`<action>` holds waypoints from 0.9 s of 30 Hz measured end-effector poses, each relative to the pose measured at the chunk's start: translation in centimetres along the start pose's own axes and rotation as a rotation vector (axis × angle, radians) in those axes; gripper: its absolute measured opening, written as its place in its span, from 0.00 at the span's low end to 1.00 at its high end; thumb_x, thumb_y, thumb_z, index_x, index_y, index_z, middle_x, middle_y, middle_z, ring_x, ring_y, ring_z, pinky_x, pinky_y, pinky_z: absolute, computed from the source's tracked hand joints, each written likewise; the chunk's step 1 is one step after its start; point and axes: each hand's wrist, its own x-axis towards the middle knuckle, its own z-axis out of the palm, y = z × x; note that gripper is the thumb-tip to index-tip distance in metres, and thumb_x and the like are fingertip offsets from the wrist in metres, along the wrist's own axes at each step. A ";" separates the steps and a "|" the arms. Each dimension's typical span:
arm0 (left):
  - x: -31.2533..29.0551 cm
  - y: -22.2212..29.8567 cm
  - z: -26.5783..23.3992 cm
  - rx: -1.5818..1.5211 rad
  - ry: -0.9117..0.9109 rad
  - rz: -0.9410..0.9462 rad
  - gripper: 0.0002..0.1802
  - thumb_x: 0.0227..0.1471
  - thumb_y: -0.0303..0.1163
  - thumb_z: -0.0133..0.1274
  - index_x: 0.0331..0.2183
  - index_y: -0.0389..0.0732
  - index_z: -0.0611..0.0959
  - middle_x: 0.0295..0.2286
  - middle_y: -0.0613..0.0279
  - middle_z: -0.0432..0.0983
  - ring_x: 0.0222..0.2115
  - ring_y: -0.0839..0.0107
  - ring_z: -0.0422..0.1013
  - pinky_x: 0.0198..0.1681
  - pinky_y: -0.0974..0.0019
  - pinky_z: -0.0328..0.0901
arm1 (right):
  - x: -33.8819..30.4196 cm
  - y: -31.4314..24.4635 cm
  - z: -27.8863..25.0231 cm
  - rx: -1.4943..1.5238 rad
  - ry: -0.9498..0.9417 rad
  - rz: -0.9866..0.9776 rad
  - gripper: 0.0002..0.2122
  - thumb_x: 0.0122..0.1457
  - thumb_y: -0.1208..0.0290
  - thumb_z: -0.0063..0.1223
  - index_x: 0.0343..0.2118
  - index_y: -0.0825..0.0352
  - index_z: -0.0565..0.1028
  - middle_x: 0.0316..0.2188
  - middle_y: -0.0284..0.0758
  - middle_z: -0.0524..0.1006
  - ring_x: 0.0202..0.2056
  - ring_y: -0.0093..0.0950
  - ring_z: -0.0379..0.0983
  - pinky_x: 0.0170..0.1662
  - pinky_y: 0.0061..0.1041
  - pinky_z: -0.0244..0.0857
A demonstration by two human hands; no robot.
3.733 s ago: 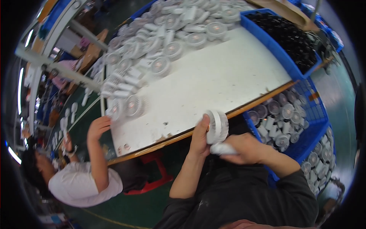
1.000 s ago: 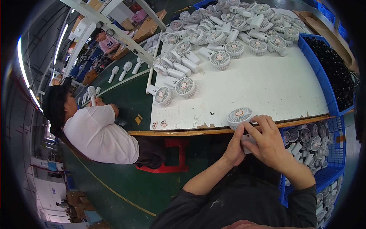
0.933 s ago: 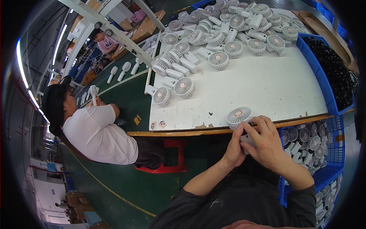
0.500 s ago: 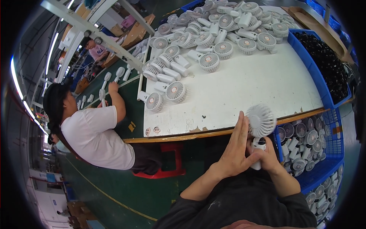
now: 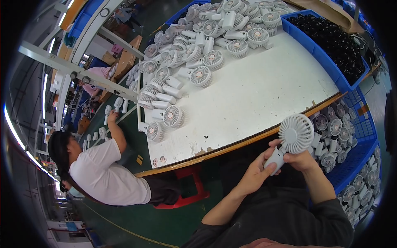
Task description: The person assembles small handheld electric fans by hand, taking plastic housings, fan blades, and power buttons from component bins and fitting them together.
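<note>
Fan, ribbed side up, between both hands near the edge of the counter. Left hand: fingers, held straight beside the fan's head half a second ago, now bent closed around the handle, suggesting a change of grip. Right hand: fingers closed at the neck, mostly hidden beneath. Beyond the right fingers, black pieces in a tray remain too small to identify.

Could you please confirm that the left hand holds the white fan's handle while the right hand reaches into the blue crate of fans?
Not quite: the head view shows the right hand on the white fan, near its neck, not in the blue crate. The left hand does hold the handle.
</note>
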 end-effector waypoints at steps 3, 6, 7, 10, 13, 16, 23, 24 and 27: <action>-1.5 1.4 -1.6 0.363 -0.030 0.092 0.30 0.60 0.29 0.52 0.61 0.34 0.63 0.52 0.52 0.68 0.51 0.68 0.68 0.52 0.66 0.66 | -2.2 0.4 -0.8 -0.037 0.117 -0.074 0.32 0.46 0.62 0.70 0.51 0.74 0.70 0.36 0.45 0.79 0.40 0.37 0.78 0.46 0.34 0.72; -3.1 5.8 -4.8 0.530 0.279 0.276 0.27 0.56 0.30 0.56 0.56 0.37 0.71 0.48 0.59 0.74 0.44 0.75 0.71 0.50 0.69 0.66 | -5.8 -0.6 -4.3 -0.113 0.441 -0.224 0.28 0.49 0.57 0.62 0.48 0.74 0.71 0.33 0.45 0.79 0.36 0.35 0.79 0.42 0.33 0.73; -3.6 7.4 -5.8 0.608 0.526 0.266 0.25 0.56 0.29 0.55 0.55 0.37 0.73 0.47 0.61 0.74 0.43 0.76 0.71 0.48 0.70 0.66 | -7.2 -0.7 -7.0 -0.143 0.529 -0.255 0.27 0.51 0.56 0.60 0.47 0.74 0.71 0.31 0.42 0.78 0.33 0.32 0.78 0.40 0.30 0.73; -4.5 10.6 -14.3 1.238 0.998 0.502 0.26 0.56 0.28 0.54 0.55 0.33 0.72 0.53 0.52 0.68 0.48 0.66 0.68 0.53 0.64 0.62 | -11.0 -1.5 -13.0 -0.366 0.805 -0.347 0.19 0.59 0.62 0.52 0.47 0.73 0.72 0.29 0.36 0.77 0.33 0.26 0.74 0.39 0.26 0.68; -6.7 13.7 -23.0 1.608 1.147 0.562 0.31 0.55 0.34 0.59 0.55 0.30 0.69 0.54 0.43 0.63 0.57 0.52 0.60 0.61 0.55 0.54 | -14.0 -1.4 -19.4 -0.747 1.147 -0.154 0.19 0.58 0.57 0.56 0.40 0.71 0.75 0.28 0.33 0.77 0.31 0.22 0.72 0.38 0.23 0.64; -6.1 14.2 -25.3 1.757 1.190 0.367 0.37 0.56 0.44 0.57 0.57 0.29 0.66 0.59 0.35 0.56 0.61 0.44 0.52 0.64 0.51 0.48 | -16.0 -1.3 -21.3 -0.833 1.284 0.064 0.22 0.50 0.63 0.59 0.46 0.72 0.73 0.33 0.41 0.78 0.36 0.31 0.75 0.41 0.30 0.67; -4.6 15.5 -26.2 1.737 1.182 0.187 0.40 0.55 0.48 0.56 0.56 0.26 0.67 0.56 0.33 0.60 0.60 0.43 0.55 0.64 0.50 0.49 | -19.7 1.0 -32.1 -1.446 1.342 0.038 0.28 0.46 0.70 0.58 0.54 0.69 0.70 0.49 0.46 0.75 0.51 0.40 0.71 0.56 0.35 0.63; -3.0 14.8 -25.4 1.692 1.154 0.207 0.41 0.54 0.49 0.57 0.57 0.26 0.66 0.57 0.33 0.59 0.60 0.44 0.53 0.64 0.49 0.48 | -21.8 1.1 -35.5 -1.528 1.410 0.088 0.27 0.47 0.71 0.58 0.54 0.71 0.70 0.49 0.47 0.75 0.53 0.41 0.70 0.58 0.36 0.61; -3.5 15.0 -27.2 1.751 1.113 0.158 0.43 0.53 0.49 0.58 0.58 0.29 0.64 0.57 0.31 0.57 0.60 0.39 0.51 0.63 0.47 0.49 | -20.6 -1.4 -38.8 -1.603 1.327 0.013 0.26 0.48 0.72 0.57 0.53 0.72 0.69 0.51 0.49 0.72 0.54 0.45 0.68 0.58 0.36 0.60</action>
